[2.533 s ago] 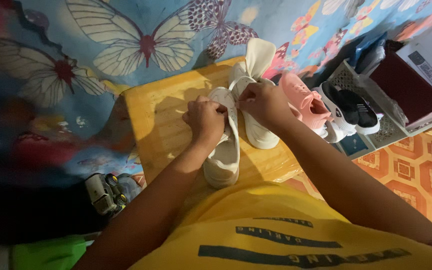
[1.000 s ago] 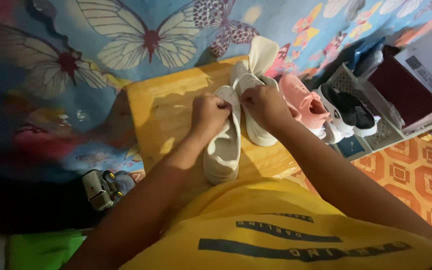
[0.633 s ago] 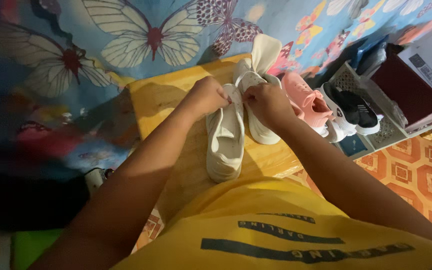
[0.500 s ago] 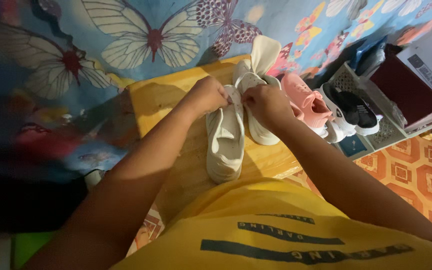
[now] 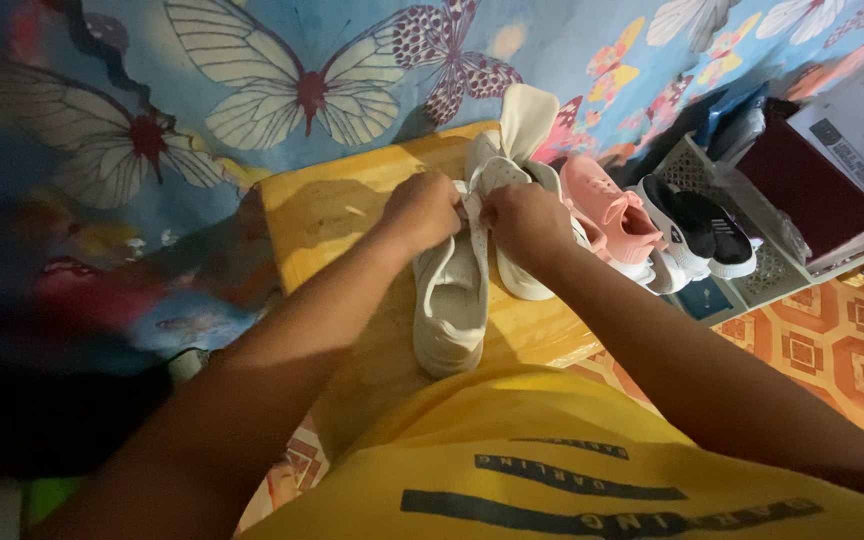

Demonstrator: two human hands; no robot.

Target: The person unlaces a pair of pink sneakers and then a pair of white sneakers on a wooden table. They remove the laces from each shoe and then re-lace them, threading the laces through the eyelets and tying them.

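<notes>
- Head view: a white sneaker (image 5: 451, 305) is seen lying on a yellow wooden surface (image 5: 332, 225), heel toward the person and toe away.
- The left hand (image 5: 420, 213) is closed over the front of that sneaker, its fingers clenched on what appears to be the lace or upper edge; the exact part pinched is hidden by the knuckles.
- The right hand (image 5: 524, 222) is held just beside the left one, its fingers likewise curled tight at the front of the same sneaker.
- A second white sneaker (image 5: 524, 275) is set close against the first, on its right side, partly covered by the right hand.
- A pink sneaker (image 5: 607, 208) and a black-and-white sneaker (image 5: 702, 225) are lined up farther right, beside a pale plastic basket (image 5: 767, 265).
- A blue cloth printed with butterflies (image 5: 282, 90) is spread behind the surface.
- A yellow shirt (image 5: 552, 470) fills the lower part of the view.
</notes>
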